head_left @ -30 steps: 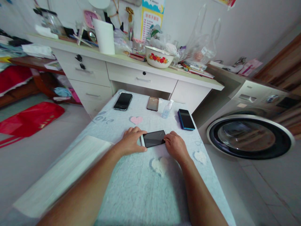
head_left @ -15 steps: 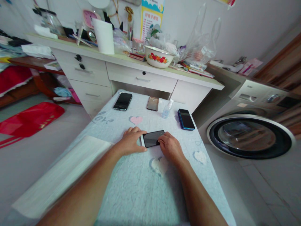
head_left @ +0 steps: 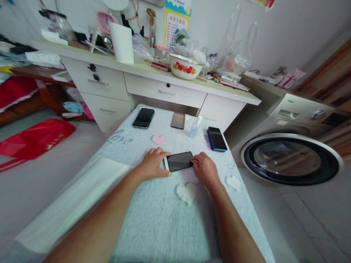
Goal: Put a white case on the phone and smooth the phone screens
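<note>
A white phone with a dark screen lies face up on the cloth-covered table. My left hand grips its left end, thumb and fingers at the edges. At the phone's right end is my right hand, its fingers curled together; whatever they pinch is too small to make out. Farther back lie a black phone at the left, a brownish phone case, a clear spray bottle and a blue-edged phone at the right.
Along the table's left side lies a whitish folded sheet. Behind the table stands a white desk holding a floral bowl, a paper roll and plastic bags. A washing machine is at the right.
My right hand has slid right across the phone, from over its screen to its right end. My left hand and the phone have stayed in place.
</note>
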Tool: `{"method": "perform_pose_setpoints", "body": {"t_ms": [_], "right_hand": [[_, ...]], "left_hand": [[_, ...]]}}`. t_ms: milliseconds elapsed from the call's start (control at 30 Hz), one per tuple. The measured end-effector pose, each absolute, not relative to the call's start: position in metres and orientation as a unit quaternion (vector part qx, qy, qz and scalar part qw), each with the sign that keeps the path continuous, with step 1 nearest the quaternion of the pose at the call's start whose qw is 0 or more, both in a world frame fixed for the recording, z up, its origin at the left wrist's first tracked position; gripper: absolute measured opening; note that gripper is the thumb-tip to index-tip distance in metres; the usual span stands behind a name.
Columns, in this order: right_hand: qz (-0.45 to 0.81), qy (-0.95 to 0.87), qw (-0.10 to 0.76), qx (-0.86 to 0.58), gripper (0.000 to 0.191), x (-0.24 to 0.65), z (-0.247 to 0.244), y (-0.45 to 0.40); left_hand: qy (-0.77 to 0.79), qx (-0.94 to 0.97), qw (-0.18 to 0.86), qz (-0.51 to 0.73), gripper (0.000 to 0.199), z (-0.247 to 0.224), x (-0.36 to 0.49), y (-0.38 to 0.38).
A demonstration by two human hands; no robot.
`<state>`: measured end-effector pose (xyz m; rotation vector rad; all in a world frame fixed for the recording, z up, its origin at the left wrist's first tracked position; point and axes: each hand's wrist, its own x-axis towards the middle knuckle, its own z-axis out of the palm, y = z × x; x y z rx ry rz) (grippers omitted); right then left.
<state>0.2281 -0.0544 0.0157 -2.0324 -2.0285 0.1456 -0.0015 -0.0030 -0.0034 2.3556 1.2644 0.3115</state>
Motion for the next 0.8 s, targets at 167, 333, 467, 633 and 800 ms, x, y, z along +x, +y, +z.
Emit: {"method": "perform_pose_setpoints", "body": {"t_ms": [167,333,467,633,800], "right_hand": [[0.034,-0.685,0.137,-0.714,0.021,0.228,0.012,-0.054],[0.034,-0.693,0.14,-0.707,0.021,0.224,0.011,-0.054],[0.047,-0.708,0.145,-0.69,0.021,0.22,0.011,-0.055],[0.058,-0.725,0.149,-0.67,0.02,0.215,0.011,-0.055],[0.051,-0.73,0.153,-0.664,0.02,0.213,0.009,-0.054]], "left_hand": [[0.456,0.854,0.22,0.116,0.074,-0.004,-0.002,-0.003],[0.453,0.855,0.219,0.125,0.074,-0.006,-0.002,-0.003],[0.456,0.854,0.219,0.12,0.075,-0.004,-0.001,-0.004],[0.462,0.852,0.219,0.115,0.073,-0.002,0.0,-0.004],[0.46,0.854,0.216,0.113,0.074,-0.003,0.0,-0.003]]}}
